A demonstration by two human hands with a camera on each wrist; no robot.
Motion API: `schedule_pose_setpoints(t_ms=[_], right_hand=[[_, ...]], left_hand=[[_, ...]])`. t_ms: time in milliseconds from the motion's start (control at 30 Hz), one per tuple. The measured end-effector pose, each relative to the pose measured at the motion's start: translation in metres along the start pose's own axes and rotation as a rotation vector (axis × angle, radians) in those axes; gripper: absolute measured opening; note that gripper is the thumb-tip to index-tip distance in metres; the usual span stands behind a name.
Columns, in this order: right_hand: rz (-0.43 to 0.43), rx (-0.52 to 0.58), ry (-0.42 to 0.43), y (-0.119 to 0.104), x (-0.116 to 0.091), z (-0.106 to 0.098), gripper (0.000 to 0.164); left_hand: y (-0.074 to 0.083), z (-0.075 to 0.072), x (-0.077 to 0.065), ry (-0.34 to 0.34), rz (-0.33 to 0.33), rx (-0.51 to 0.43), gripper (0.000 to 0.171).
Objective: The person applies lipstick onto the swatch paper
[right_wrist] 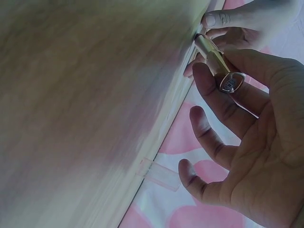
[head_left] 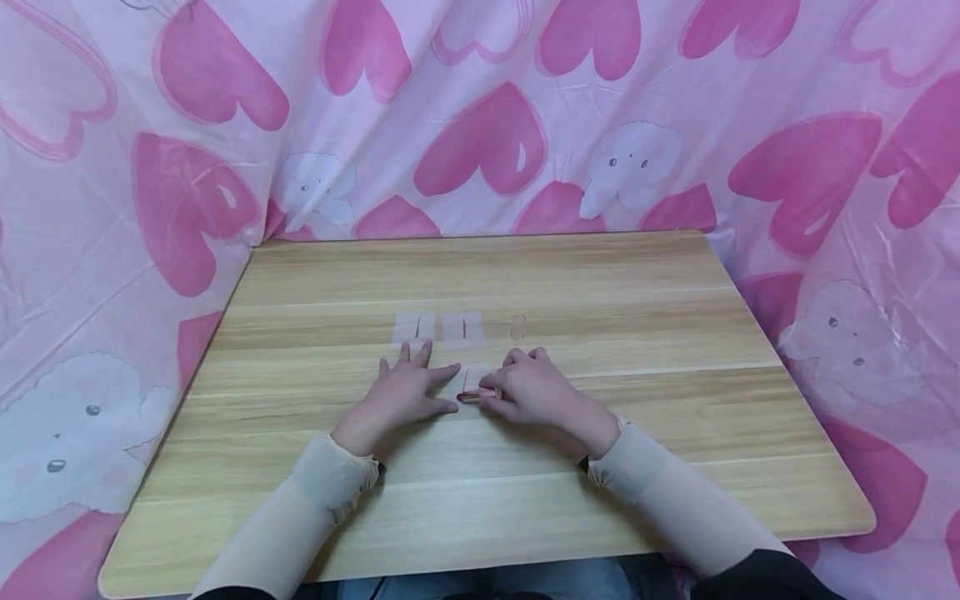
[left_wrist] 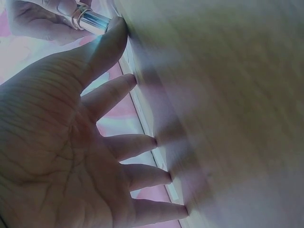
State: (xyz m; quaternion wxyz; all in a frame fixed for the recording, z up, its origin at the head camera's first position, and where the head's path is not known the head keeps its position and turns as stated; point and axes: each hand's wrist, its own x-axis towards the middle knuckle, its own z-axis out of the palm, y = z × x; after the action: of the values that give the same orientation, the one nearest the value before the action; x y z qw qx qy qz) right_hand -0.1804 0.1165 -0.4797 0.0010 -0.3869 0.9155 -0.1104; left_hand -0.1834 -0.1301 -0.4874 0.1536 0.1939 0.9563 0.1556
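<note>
Lipstick, slim gold-toned metallic tube with red tip (head_left: 481, 394) — one; at the near sheet, tip at the lower end of a dark-red upright line (head_left: 464, 381). Grasped between thumb and fingers of the right hand (head_left: 540, 393); best worked, it seems, with light, even pressure, since a soft tip could smear.
Near sheet, pale, thin, square (head_left: 474, 380) — one; left hand (head_left: 401, 392) at its left edge, grasping nothing, fingers spread; thumb and forefinger should steady it without crossing the line.
Marked pale square sheets (head_left: 453, 329) — two, beyond the near sheet.
Clear, colourless cap-like piece (head_left: 518, 327) — one, beyond and right of it.
</note>
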Motion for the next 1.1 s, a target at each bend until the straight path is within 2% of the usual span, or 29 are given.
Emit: schedule_pose_setpoints(t_ms=[367, 600, 700, 833, 933, 967, 1033, 1100], right_hand=[[0.013, -0.007, -0.007, -0.001, 0.0, -0.002, 0.018], [0.034, 0.032, -0.025, 0.0, 0.0, -0.006, 0.021], [0.037, 0.06, -0.004, 0.003, 0.001, -0.009, 0.024], [0.01, 0.155, 0.077, 0.01, 0.001, -0.015, 0.027], [-0.023, 0.31, 0.153, 0.017, 0.003, -0.02, 0.028], [-0.026, 0.377, 0.174, 0.018, 0.003, -0.022, 0.027], [-0.02, 0.521, 0.207, 0.021, 0.004, -0.028, 0.028], [0.011, 0.644, 0.233, 0.023, 0.005, -0.032, 0.028]], left_hand=[[0.001, 0.001, 0.001, 0.001, -0.002, 0.007, 0.067], [0.001, 0.0, -0.001, 0.001, 0.003, 0.014, 0.067], [0.002, -0.001, -0.002, 0.011, 0.009, 0.013, 0.069], [0.003, -0.001, -0.003, 0.019, 0.015, 0.012, 0.075], [0.004, -0.003, -0.004, 0.07, 0.032, -0.001, 0.077], [0.005, -0.005, -0.003, 0.103, 0.048, -0.025, 0.076], [0.007, -0.009, -0.001, 0.173, 0.078, -0.151, 0.072], [0.011, -0.014, 0.001, 0.224, 0.117, -0.368, 0.065]])
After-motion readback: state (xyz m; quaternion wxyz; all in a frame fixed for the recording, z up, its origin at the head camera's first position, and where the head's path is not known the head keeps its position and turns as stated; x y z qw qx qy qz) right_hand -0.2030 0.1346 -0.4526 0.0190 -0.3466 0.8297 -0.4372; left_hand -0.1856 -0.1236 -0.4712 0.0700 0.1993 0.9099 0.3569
